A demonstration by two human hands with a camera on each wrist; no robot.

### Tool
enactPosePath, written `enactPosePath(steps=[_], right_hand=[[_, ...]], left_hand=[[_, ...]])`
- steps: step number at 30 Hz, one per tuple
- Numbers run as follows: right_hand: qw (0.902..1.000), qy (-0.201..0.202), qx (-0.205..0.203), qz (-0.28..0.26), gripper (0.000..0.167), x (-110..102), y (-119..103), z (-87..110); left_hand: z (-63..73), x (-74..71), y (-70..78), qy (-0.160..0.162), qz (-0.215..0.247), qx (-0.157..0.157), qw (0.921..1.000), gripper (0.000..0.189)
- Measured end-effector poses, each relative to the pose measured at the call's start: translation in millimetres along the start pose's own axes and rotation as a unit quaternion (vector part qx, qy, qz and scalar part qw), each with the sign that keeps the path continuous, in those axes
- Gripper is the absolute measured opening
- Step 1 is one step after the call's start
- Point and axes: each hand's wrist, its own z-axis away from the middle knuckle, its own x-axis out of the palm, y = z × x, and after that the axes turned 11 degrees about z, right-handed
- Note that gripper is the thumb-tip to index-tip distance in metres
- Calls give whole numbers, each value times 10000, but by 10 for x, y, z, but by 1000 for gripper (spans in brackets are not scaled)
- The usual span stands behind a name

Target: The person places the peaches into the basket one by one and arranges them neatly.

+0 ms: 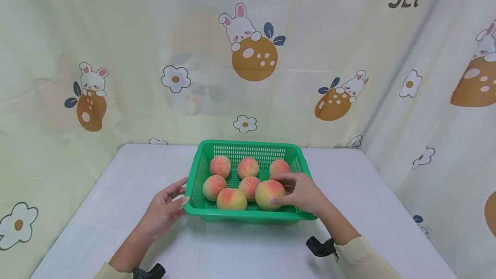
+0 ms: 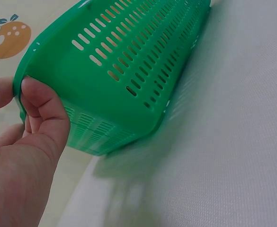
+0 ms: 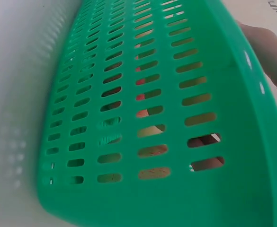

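A green plastic basket (image 1: 252, 216) with slotted walls stands on the table and holds several peaches. My left hand (image 1: 164, 210) pinches its left rim near the front corner. The left wrist view shows the thumb (image 2: 43, 94) on the outer side of that rim. Inside the basket at the front right, my right hand (image 1: 300, 190) holds a large yellow-and-pink peach (image 1: 267, 195) between thumb and fingers. A similar yellowish peach (image 1: 231, 199) lies to its left. Behind them sit smaller, speckled pink peaches (image 1: 248, 168). In the right wrist view the basket wall (image 3: 129, 198) hides most of that hand.
The white table (image 1: 217, 253) extends around the basket on both sides and in front. A printed curtain (image 1: 310, 20) with rabbits and flowers hangs behind the table and along its sides. Black wrist-worn devices (image 1: 320, 246) sit on both wrists.
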Motion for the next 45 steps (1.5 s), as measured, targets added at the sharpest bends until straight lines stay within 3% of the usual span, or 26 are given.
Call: enactPosePath(steps=[14,24,36,45], right_hand=[[9939,-337,-445,950,64,43,23,-18],[9913,-515,-588,1062,56,57,32,-36],[9757,-590,-1175,1754,57,15,-5,-29],[9693,-851,-1265,1930,54,-42,-58,-39]], left_hand=[[7,4,-7,-35,-20,16,10000,68],[22,8,4,48,-42,-121,9999,69],[20,1,20,-11,-12,-70,10000,70],[8,-13,4,-18,-21,-79,10000,69]])
